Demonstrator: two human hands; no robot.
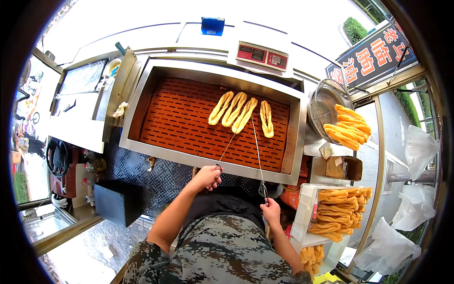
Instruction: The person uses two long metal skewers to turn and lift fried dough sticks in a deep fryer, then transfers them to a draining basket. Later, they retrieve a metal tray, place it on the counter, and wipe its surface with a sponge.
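A wide rectangular metal fryer (pixel 212 170) holds reddish-brown oil over a slotted plate. Several pale golden fried dough sticks (pixel 232 112) lie in it, three side by side and one (pixel 266 119) apart on the right. My left hand (pixel 208 177) grips the looped handle of a thin metal skewer (pixel 227 149), whose tip reaches the third dough stick. In my right hand (pixel 271 210) is the looped handle of another thin metal skewer (pixel 258 152); its tip lies between the third stick and the separate one.
Right of the fryer, a wire basket (pixel 321 103) and a white plastic crate (pixel 304 213) hold browned dough sticks. A digital scale (pixel 262 56) stands behind the fryer. A dark box (pixel 118 202) sits on the floor at lower left. Plastic bags (pixel 420 151) hang far right.
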